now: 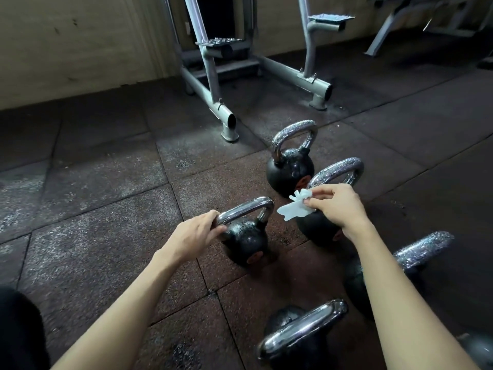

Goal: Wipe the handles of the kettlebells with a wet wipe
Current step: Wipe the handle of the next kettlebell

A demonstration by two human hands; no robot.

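Note:
Several black kettlebells with chrome handles stand on the rubber floor. My left hand grips the left end of the shiny handle of the middle kettlebell. My right hand pinches a crumpled white wet wipe in the air, just right of that handle and in front of a second kettlebell. A third kettlebell stands farther back with a dusty, speckled handle. Another speckled-handled kettlebell lies partly behind my right forearm, and one with a clean handle sits nearest me.
A grey steel machine frame with footplates stands at the back against a tan wall. Another bench frame is at the far right. The dark rubber floor tiles stretch out to the left. A dark shape fills the bottom-left corner.

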